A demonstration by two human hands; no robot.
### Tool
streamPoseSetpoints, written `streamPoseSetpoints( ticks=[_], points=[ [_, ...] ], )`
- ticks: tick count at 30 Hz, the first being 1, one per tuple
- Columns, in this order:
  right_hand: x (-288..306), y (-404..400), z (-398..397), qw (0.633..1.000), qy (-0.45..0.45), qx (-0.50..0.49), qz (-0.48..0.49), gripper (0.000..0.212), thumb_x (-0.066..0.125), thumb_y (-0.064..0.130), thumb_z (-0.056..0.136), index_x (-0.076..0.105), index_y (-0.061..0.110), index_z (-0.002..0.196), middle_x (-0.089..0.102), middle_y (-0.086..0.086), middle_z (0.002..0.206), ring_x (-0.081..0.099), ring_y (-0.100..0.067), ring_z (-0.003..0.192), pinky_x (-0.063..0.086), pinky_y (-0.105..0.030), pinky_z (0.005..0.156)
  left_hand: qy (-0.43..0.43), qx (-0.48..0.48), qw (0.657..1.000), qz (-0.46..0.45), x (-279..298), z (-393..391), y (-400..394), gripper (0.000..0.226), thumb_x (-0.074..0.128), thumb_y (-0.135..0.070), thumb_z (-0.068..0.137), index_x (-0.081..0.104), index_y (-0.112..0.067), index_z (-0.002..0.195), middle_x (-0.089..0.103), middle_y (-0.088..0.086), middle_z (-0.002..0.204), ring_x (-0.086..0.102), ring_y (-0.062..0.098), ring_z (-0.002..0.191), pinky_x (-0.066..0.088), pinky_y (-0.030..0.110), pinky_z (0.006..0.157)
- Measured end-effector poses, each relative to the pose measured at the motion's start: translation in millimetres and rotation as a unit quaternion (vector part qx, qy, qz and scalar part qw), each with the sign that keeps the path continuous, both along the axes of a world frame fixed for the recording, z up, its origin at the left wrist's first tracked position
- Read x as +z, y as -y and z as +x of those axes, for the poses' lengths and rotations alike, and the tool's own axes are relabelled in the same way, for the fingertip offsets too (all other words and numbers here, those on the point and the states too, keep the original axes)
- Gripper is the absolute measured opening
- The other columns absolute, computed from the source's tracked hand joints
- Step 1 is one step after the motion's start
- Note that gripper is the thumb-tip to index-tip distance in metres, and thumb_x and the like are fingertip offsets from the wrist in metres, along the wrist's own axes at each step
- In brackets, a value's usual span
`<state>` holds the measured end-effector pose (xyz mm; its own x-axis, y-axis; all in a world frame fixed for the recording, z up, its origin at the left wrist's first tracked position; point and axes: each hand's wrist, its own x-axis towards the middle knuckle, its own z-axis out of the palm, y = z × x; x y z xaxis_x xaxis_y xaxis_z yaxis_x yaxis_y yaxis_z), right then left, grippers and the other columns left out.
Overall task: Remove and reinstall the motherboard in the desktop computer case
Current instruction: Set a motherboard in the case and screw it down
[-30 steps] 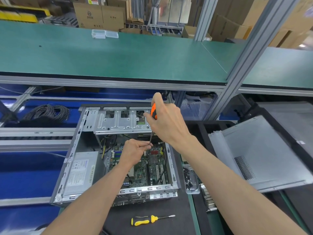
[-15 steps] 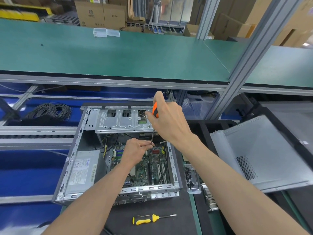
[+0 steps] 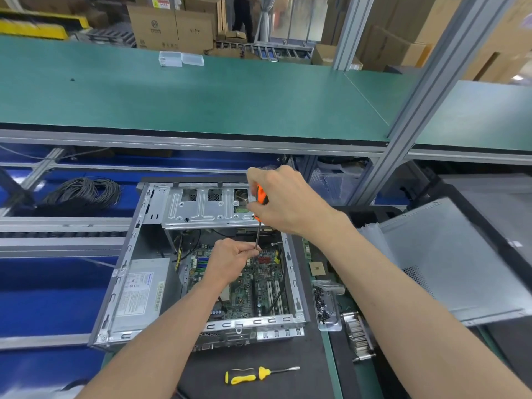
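Desktop computer case (image 3: 135,272) lies open on its side on the tabletop (image 3: 288,355). Motherboard (image 3: 259,289) sits inside, on the case floor, right of the power supply (image 3: 141,292).

Right hand (image 3: 288,197) closed around the orange screwdriver (image 3: 261,197) handle, tool near upright above the board's far edge. Left hand (image 3: 230,262) inside the case, fingertips pinched on the lower shaft just above the board. Tip contact point hidden by fingers.

1 yellow screwdriver (image 3: 253,375) lies loose in front of the case. Tray of dark screws (image 3: 325,308) just right of the case. Detached side panel (image 3: 449,263) further right.
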<state>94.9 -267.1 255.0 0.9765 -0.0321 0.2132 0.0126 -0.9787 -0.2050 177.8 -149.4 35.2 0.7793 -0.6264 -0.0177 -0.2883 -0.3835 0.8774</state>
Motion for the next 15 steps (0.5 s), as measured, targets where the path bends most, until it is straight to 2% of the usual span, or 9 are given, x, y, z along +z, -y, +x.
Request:
streamPoseSetpoints(
  ticks=[3, 5, 8, 9, 12, 15],
  points=[
    [9.5, 3.5, -0.2, 0.998, -0.051, 0.045, -0.011, 0.021, 0.066, 0.009, 0.077, 0.058, 0.020, 0.093, 0.049, 0.012, 0.073, 0.048, -0.017, 0.073, 0.040, -0.031, 0.061, 0.011, 0.002, 1.000, 0.014, 1.2, -1.9, 0.3, 0.010, 0.076, -0.014, 0.086, 0.082, -0.020, 0.091, 0.077, -0.010, 0.099, 0.069, 0.004, 0.078, 0.050, 0.013, 0.079],
    [8.2, 2.9, -0.3, 0.998, -0.044, 0.022, -0.026, 0.023, 0.065, 0.018, 0.081, 0.052, 0.019, 0.100, 0.049, 0.004, 0.078, 0.051, -0.024, 0.077, 0.042, -0.035, 0.061, 0.019, 0.002, 1.000, 0.016, 1.8, -2.5, 0.6, 0.009, 0.075, -0.015, 0.087, 0.082, -0.019, 0.091, 0.077, -0.008, 0.099, 0.070, 0.007, 0.080, 0.052, 0.018, 0.083],
    [5.7, 1.0, 2.4, 0.996, -0.032, -0.052, -0.065, 0.031, 0.058, 0.041, 0.095, 0.044, 0.015, 0.101, 0.035, -0.001, 0.074, 0.044, -0.030, 0.076, 0.038, -0.038, 0.063, 0.041, 0.003, 0.999, 0.023, 4.5, -4.5, 1.4, 0.009, 0.075, -0.016, 0.088, 0.082, -0.019, 0.092, 0.077, -0.007, 0.099, 0.069, -0.001, 0.088, 0.045, 0.008, 0.086],
    [6.0, 1.0, 3.6, 0.996, -0.038, -0.055, -0.066, 0.029, 0.057, 0.039, 0.097, 0.043, 0.014, 0.098, 0.036, -0.001, 0.075, 0.045, -0.032, 0.079, 0.038, -0.038, 0.065, 0.042, 0.004, 0.999, 0.026, 4.9, -4.8, 1.8, 0.009, 0.075, -0.016, 0.088, 0.082, -0.019, 0.093, 0.077, -0.007, 0.099, 0.069, -0.001, 0.088, 0.043, 0.005, 0.084],
    [11.7, 2.4, 5.0, 0.997, -0.058, -0.009, -0.055, 0.013, 0.060, 0.020, 0.090, 0.051, 0.013, 0.097, 0.058, -0.004, 0.090, 0.050, -0.030, 0.086, 0.037, -0.035, 0.069, 0.045, 0.006, 0.998, 0.038, 6.0, -5.3, 2.5, 0.009, 0.075, -0.017, 0.088, 0.082, -0.018, 0.093, 0.077, -0.006, 0.099, 0.069, 0.002, 0.074, 0.047, 0.006, 0.077],
    [22.2, 2.1, 1.7, 0.995, -0.090, 0.037, -0.015, 0.018, 0.062, 0.005, 0.078, 0.061, 0.016, 0.092, 0.056, 0.007, 0.082, 0.051, -0.022, 0.080, 0.037, -0.032, 0.066, 0.057, 0.004, 0.997, 0.054, 7.4, -5.8, 0.6, 0.008, 0.075, -0.017, 0.088, 0.082, -0.016, 0.091, 0.077, -0.005, 0.100, 0.068, 0.010, 0.068, 0.052, 0.017, 0.074]
  ],
)
